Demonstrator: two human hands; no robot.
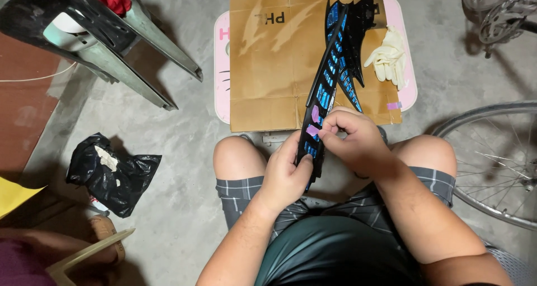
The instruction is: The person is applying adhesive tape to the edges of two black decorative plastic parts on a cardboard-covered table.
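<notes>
I hold a long black plastic panel (329, 79) with blue inserts, slanting from my lap up over the cardboard. My left hand (288, 174) grips its lower end from the left. My right hand (352, 140) pinches a small pink piece of tape (315, 124) on the panel's near end. A second black and blue panel (355, 45) lies behind it on the cardboard sheet (268, 68), which covers a small pink table (221, 68).
A pair of pale rubber gloves (389, 57) lies on the table's right side. A black plastic bag (112, 174) sits on the concrete floor at left. Dark stool legs (128, 51) stand upper left. Bicycle wheels (492, 163) are at right.
</notes>
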